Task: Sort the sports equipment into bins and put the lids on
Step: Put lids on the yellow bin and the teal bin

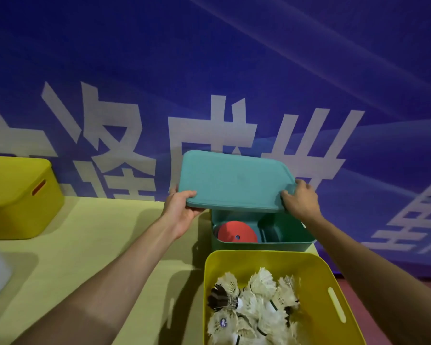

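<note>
overhead, both hands grip a teal lid (230,181), left hand (178,210) at its near-left corner, right hand (301,200) at its right edge, teal bin (284,241) with red disc (237,232) below, uncovered yellow bin (309,267) of shuttlecocks (254,310) nearest

Showing a bare left hand (181,211) and a bare right hand (302,200), fingers slim and plain; showing a lean left forearm (125,265) and right forearm (373,275), both going uncovered to the frame's lower edge.

teal lid (230,180), teal bin (264,241), red disc (235,232), yellow bin (321,275), white shuttlecocks (261,307)
</note>
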Demonstrator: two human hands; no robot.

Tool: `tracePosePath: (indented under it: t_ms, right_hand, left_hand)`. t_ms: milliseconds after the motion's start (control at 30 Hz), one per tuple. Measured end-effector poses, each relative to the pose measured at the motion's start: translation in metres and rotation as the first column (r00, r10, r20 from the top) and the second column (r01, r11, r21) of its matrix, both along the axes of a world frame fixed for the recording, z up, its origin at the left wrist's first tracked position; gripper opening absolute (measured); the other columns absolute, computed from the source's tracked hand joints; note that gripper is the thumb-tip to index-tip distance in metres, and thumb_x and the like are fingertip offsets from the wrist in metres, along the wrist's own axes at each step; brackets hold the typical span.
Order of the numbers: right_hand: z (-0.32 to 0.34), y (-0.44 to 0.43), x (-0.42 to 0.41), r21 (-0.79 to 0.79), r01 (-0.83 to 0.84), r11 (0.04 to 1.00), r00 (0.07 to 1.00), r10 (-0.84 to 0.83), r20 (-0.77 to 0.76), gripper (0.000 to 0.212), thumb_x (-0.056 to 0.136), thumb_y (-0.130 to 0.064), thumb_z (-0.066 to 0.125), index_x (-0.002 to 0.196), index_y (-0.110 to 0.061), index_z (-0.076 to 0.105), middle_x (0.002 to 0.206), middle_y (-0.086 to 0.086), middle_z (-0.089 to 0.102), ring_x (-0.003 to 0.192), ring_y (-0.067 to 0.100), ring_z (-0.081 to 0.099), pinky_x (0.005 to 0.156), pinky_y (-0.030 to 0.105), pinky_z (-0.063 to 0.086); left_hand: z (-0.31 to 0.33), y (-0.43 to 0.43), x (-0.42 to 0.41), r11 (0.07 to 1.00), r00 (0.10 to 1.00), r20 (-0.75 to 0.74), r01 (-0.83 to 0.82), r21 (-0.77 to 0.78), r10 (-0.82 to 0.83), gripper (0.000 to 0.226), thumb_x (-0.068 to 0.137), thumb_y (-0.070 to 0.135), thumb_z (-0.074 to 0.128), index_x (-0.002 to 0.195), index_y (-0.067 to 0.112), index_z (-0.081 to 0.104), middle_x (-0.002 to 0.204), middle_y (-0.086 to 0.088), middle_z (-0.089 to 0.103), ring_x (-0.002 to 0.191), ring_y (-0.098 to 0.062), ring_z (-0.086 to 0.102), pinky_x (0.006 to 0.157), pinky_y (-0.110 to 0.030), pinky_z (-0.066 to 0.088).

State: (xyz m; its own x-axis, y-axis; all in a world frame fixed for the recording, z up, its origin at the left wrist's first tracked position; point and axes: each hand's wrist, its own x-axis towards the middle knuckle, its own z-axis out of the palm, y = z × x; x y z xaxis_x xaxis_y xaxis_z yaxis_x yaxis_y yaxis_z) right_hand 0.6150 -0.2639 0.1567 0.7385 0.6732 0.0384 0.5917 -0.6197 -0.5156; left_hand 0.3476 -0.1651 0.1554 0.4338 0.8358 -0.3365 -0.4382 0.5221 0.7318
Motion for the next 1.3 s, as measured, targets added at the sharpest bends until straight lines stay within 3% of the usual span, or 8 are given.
tracePosePath:
  t_ms: [133,200,333,400,467,567,1000,1300]
  right_hand:
    - [-0.018,-0.007,0.044,0.000,0.139,0.990,0.950,-0.133,-0.283,0.044,0.087,-0.031,0.059,0.116,0.001,0.051,0.102,0.016,0.059,0.085,0.029,0.062,0.067,0.039,0.056]
    - [-0.032,-0.013,0.064,-0.041,0.155,0.987,0.941,-0.160,-0.298,0.048,0.084,-0.039,0.060,0.112,0.000,0.054,0.106,0.017,0.059,0.085,0.031,0.062,0.065,0.038,0.056]
    - [-0.060,-0.017,0.091,-0.070,0.147,0.987,0.959,-0.160,-0.234,0.059,0.083,-0.044,0.059,0.120,0.000,0.050,0.119,0.021,0.050,0.102,0.038,0.055,0.084,0.045,0.052]
    - [-0.070,-0.017,0.095,-0.090,0.111,0.990,0.964,-0.130,-0.233,0.060,0.087,-0.042,0.058,0.126,0.002,0.045,0.126,0.021,0.042,0.111,0.041,0.049,0.094,0.049,0.046]
    - [-0.080,-0.016,0.097,-0.112,0.069,0.991,0.963,-0.096,-0.251,0.060,0.090,-0.039,0.056,0.131,0.003,0.040,0.131,0.021,0.037,0.116,0.042,0.047,0.097,0.048,0.043]
    - [-0.093,-0.017,0.098,-0.118,0.033,0.992,0.961,-0.064,-0.269,0.059,0.094,-0.033,0.053,0.135,0.005,0.036,0.135,0.023,0.037,0.121,0.042,0.045,0.098,0.047,0.040]
    - [-0.122,-0.020,0.102,-0.050,0.031,0.998,0.964,-0.043,-0.261,0.046,0.095,-0.032,0.050,0.129,-0.002,0.037,0.127,0.020,0.053,0.113,0.040,0.054,0.091,0.047,0.043]
    - [-0.127,-0.021,0.093,-0.115,0.014,0.993,0.982,-0.035,-0.188,0.046,0.100,-0.036,0.038,0.132,-0.004,0.030,0.127,0.020,0.046,0.112,0.041,0.053,0.088,0.051,0.044]
  left_hand:
    - [-0.012,-0.008,0.034,0.998,0.997,-0.072,0.033,0.050,-0.029,0.056,0.091,-0.004,0.048,0.139,0.022,0.032,0.129,-0.012,0.052,0.113,-0.030,0.055,0.082,-0.042,0.053]
    - [-0.027,-0.009,0.050,0.984,0.948,-0.318,0.070,0.161,-0.016,0.053,0.093,0.005,0.051,0.140,0.022,0.033,0.127,-0.008,0.051,0.112,-0.025,0.054,0.080,-0.037,0.053]
    - [-0.068,-0.011,0.064,0.882,0.585,-0.809,0.351,0.315,0.056,0.041,0.094,0.036,0.050,0.131,0.016,0.045,0.123,-0.003,0.055,0.108,-0.020,0.055,0.084,-0.036,0.050]
    - [-0.090,-0.008,0.066,0.855,0.412,-0.908,0.442,0.273,0.077,0.048,0.092,0.044,0.043,0.127,0.013,0.050,0.122,-0.007,0.055,0.103,-0.022,0.057,0.089,-0.043,0.052]
    - [-0.101,-0.007,0.069,0.851,0.345,-0.935,0.463,0.248,0.085,0.047,0.094,0.043,0.040,0.128,0.011,0.049,0.122,-0.008,0.054,0.102,-0.022,0.057,0.088,-0.042,0.051]
    - [-0.103,-0.013,0.076,0.862,0.323,-0.945,0.465,0.203,0.048,0.039,0.099,0.037,0.039,0.130,0.013,0.043,0.122,-0.006,0.057,0.104,-0.021,0.056,0.083,-0.034,0.046]
    - [-0.120,-0.006,0.093,0.930,0.348,-0.936,0.360,0.077,-0.058,0.035,0.099,0.029,0.046,0.130,0.014,0.042,0.124,-0.006,0.054,0.111,-0.026,0.055,0.092,-0.047,0.052]
    - [-0.124,-0.001,0.096,0.912,0.362,-0.932,0.374,0.170,0.025,0.037,0.098,0.031,0.047,0.131,0.015,0.045,0.120,-0.007,0.056,0.109,-0.026,0.055,0.092,-0.049,0.051]
